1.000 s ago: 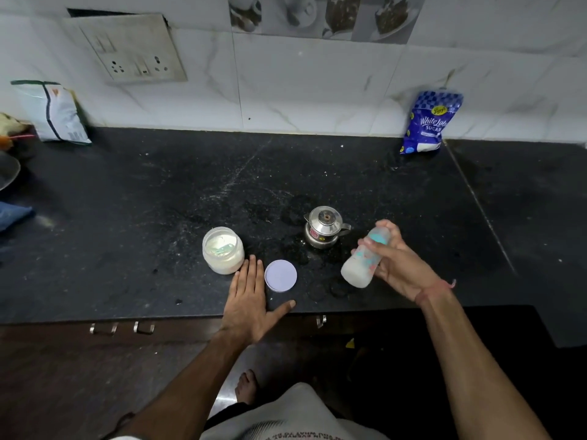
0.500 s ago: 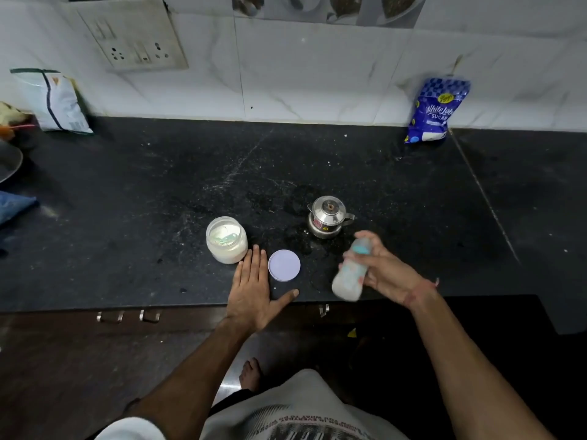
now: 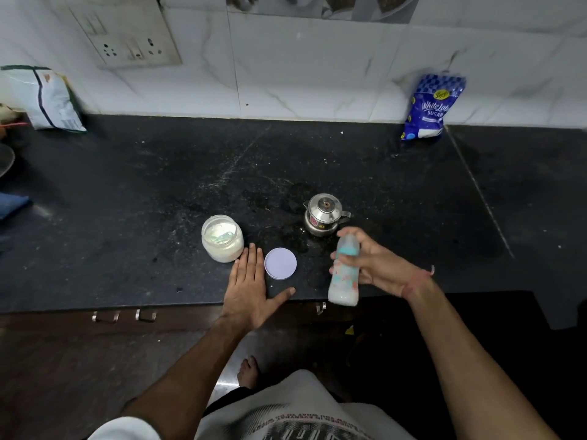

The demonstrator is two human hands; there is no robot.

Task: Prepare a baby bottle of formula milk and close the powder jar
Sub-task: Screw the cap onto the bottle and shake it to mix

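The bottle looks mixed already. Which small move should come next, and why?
Probably the left hand, lying flat and empty on the counter, should pick up the lilac lid beside it: the powder jar is uncovered, and the right hand holds the milky baby bottle.

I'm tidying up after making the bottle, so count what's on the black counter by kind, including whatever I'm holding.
Bottles: 1, the baby bottle in the right hand
Jars: 1, the open powder jar
Loose lids: 1, the lid beside the left hand
Steel pots: 1, the pot
Bags: 2, the sugar bag and the white bag
Total: 6
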